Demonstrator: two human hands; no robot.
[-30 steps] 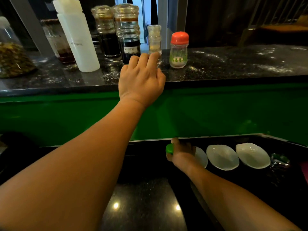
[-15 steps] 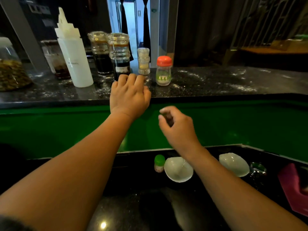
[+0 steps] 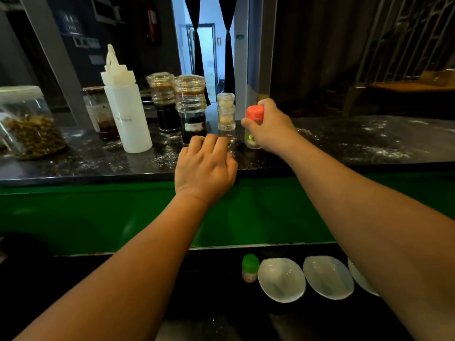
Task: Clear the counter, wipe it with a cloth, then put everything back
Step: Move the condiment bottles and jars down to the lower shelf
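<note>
Counter [image 3: 344, 148], dusted with white powder, bears a red-capped shaker [image 3: 254, 126] gripped by the right hand [image 3: 270, 129], while the left hand [image 3: 205, 166] rests near-edge, fingers loosely curled, holding nothing.

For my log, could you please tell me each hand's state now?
Left hand: open, resting on the speckled black counter.
Right hand: grips the small red-capped clear bottle.

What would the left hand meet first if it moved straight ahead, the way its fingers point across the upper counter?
Most likely the front jar of dark sauce, standing just beyond the left hand. The small clear shaker sits slightly right of that line. Depth is hard to judge.
</note>
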